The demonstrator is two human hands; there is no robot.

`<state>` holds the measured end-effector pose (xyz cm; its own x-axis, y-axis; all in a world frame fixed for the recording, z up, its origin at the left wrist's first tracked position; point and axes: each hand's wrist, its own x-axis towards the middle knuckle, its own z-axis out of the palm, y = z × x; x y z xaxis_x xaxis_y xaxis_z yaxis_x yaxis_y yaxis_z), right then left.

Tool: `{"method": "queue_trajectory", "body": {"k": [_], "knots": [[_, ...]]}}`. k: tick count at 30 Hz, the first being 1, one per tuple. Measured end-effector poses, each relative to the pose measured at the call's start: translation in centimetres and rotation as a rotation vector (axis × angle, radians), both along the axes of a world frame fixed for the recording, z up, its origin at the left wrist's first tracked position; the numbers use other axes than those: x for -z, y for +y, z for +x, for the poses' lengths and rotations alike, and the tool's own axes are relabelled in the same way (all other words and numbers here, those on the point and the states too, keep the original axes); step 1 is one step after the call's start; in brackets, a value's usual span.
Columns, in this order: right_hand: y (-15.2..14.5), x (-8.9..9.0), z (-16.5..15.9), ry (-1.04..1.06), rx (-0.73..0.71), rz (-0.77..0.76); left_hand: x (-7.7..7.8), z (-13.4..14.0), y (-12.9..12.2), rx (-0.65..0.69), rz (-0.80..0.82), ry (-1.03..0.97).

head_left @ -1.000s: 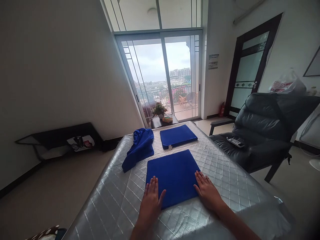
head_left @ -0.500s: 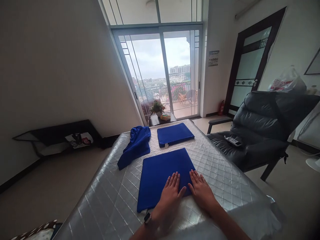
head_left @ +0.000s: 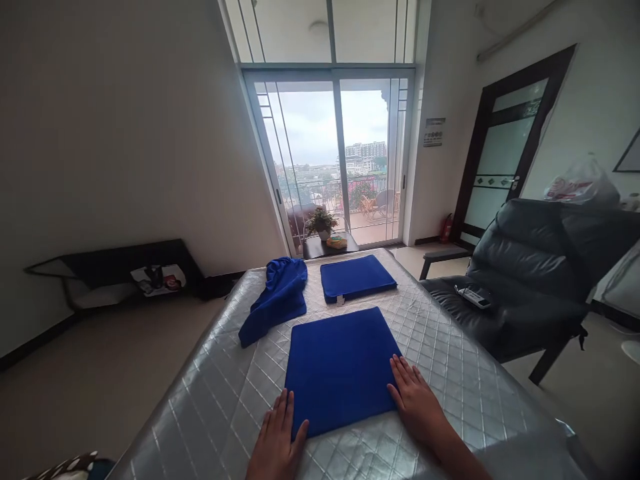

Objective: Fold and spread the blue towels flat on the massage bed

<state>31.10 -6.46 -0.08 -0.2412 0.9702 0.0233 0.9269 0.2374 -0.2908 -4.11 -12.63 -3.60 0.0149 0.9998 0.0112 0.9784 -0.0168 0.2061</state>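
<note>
A flat blue square of fabric [head_left: 343,367], perhaps a cushion cover, lies before me on the silver quilted mattress [head_left: 450,373]. My left hand [head_left: 280,430] is at its near left corner, fingers stretched out along the edge. On the right edge rests my right hand [head_left: 414,395], open, with its fingertips on the fabric. Beyond it lies a second blue square [head_left: 357,279], which looks thicker and has a white tag on its near side. A crumpled blue cloth [head_left: 277,300] sits to the left of both.
To the right stands a black leather armchair [head_left: 520,280] with a white device [head_left: 473,297] on its seat. A small table [head_left: 315,250] with a potted plant [head_left: 323,221] is past the mattress's far end. On the left, a low black rack [head_left: 120,270] stands by the wall.
My left hand has moved left from the middle of the near square to its left corner. My right hand stays at the right edge. The view has tilted up slightly.
</note>
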Motion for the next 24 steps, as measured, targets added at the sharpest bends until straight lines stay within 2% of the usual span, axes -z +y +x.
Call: {"method": "queue_trajectory", "body": {"k": [4, 7, 10, 13, 15, 17, 19, 22, 24], "knots": [[0.4, -0.7, 0.2, 0.164, -0.009, 0.001, 0.1, -0.1, 0.2, 0.013, 0.012, -0.017], [0.3, -2.2, 1.8, 0.558, 0.040, -0.015, -0.3, 0.3, 0.1, -0.001, 0.010, -0.029], [-1.0, -4.4, 5.0, 0.984, 0.024, -0.056, -0.5, 0.8, -0.1, -0.026, 0.024, -0.039], [-2.3, -6.6, 7.5, 1.131, -0.065, -0.057, -0.8, 0.8, -0.3, -0.040, 0.017, -0.030], [-2.3, -7.5, 7.3, 1.177, -0.094, -0.089, -1.2, 0.6, -0.2, -0.047, -0.004, -0.004], [-1.3, -7.5, 5.4, 1.117, -0.061, -0.119, -1.8, 0.9, 0.4, -0.059, -0.032, 0.035], [0.1, -6.4, 2.9, 0.883, -0.009, -0.062, -2.7, 2.3, 1.5, -0.035, -0.027, 0.055], [1.9, -2.9, 0.1, 0.404, 0.014, 0.093, -4.3, 7.1, 3.9, 0.144, 0.077, 0.020], [2.5, -0.4, -0.4, 0.149, 0.007, 0.107, -4.9, 11.4, 5.8, 0.316, 0.148, -0.022]]}}
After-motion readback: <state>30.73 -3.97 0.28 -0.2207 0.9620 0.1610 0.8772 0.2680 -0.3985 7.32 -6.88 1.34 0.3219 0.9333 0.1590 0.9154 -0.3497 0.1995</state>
